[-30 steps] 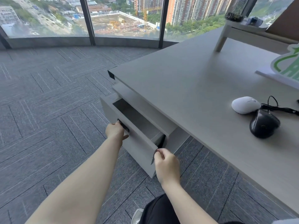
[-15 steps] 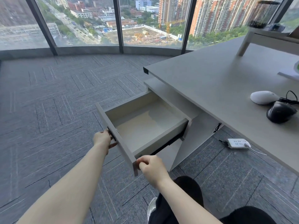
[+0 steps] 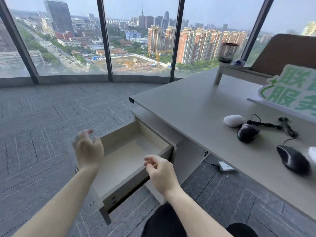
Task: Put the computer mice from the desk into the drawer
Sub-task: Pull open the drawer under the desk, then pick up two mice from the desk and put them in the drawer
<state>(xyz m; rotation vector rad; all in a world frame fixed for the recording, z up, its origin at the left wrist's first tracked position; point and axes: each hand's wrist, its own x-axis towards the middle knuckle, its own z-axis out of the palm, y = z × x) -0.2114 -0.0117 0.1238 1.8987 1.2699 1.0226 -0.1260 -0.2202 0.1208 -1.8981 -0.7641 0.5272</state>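
The grey drawer (image 3: 119,194) under the desk stands pulled far out, its pale inside bare. My left hand (image 3: 88,149) hovers above its left side with fingers apart, holding nothing. My right hand (image 3: 160,171) floats over the drawer's right wall, fingers loosely curled, empty. On the desk (image 3: 196,106) to the right lie a white mouse (image 3: 234,120), a black corded mouse (image 3: 248,132) beside it, and a second black mouse (image 3: 293,159) nearer me. A white object (image 3: 313,153) shows at the right edge, cut off.
A green-and-white sign (image 3: 290,89) lies at the desk's back right. A small white riser (image 3: 239,71) carries a mesh pen cup (image 3: 228,52). A power strip (image 3: 225,166) lies on the carpet under the desk. Black cables (image 3: 273,124) trail between the mice.
The drawer went from slightly open to fully pulled out. Both hands have let go of its front and lifted above it. My view has risen toward the windows.
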